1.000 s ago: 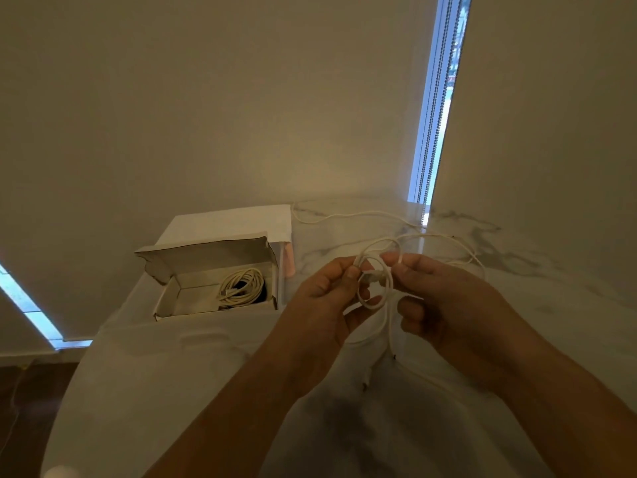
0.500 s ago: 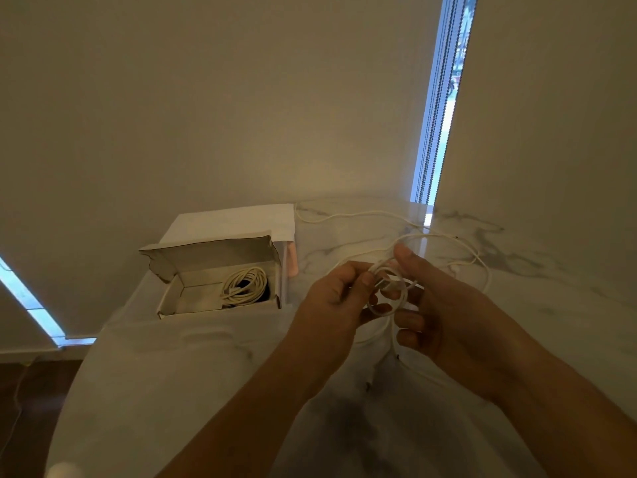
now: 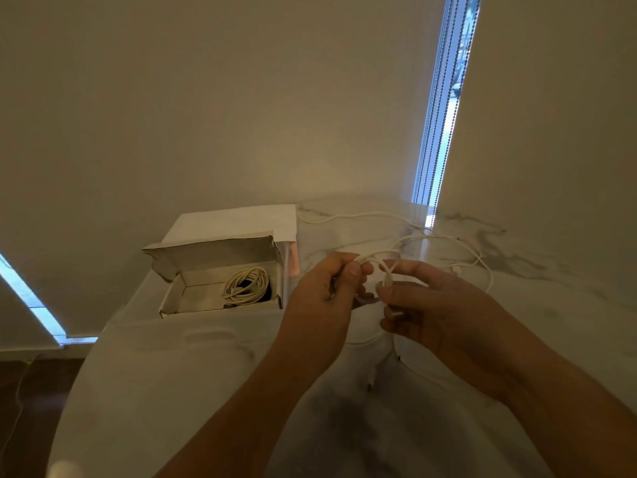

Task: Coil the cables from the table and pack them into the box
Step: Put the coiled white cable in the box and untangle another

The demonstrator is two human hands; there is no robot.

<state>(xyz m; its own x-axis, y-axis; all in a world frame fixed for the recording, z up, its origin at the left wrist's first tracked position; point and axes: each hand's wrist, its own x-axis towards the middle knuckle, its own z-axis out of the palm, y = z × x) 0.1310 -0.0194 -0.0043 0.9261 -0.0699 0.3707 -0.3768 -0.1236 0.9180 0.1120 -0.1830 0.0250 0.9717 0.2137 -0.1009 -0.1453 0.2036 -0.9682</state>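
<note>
Cable (image 3: 379,258) loops between hands — tail rightward

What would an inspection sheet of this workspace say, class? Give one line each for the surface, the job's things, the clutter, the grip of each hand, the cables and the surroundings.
Surface: white marble table with grey veins.
Job's things: open cardboard box holding one coiled cable; something dark lies under it.
Clutter: white paper behind the box.
Grip: left hand pinches small loops of a white cable; right hand pinches the same cable.
Cables: its slack trails over the table behind the hands; another loose cable lies near the wall.
Surroundings: plain walls, a bright window strip with bead chains.
</note>
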